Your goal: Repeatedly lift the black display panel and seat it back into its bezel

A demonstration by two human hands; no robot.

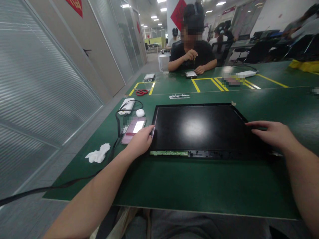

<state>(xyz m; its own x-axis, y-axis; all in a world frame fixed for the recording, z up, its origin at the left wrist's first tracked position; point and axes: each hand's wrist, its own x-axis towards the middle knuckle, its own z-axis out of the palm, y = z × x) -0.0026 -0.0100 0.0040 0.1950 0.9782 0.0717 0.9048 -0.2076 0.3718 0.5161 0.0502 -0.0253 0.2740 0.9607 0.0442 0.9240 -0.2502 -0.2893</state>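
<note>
A flat black screen panel (179, 127) lies face up on the green table, with a dark frame around it and a narrow green circuit board strip (169, 153) along its near edge. My left hand (142, 140) grips the panel's left edge, its fingers closed against the frame. On the opposite side, my right hand (275, 132) has its thumb and fingers at the right edge, holding it there. Part of the right hand's grip is hard to make out against the dark frame.
Left of the panel are a phone (134, 129), a white earbud case (140, 113), a white power bank (126, 106) with a black cable, and crumpled tissue (98, 153). Red scissors (142, 92) and small screws or strips (179, 96) lie beyond. A person (193, 49) works opposite on a small drive (190, 75).
</note>
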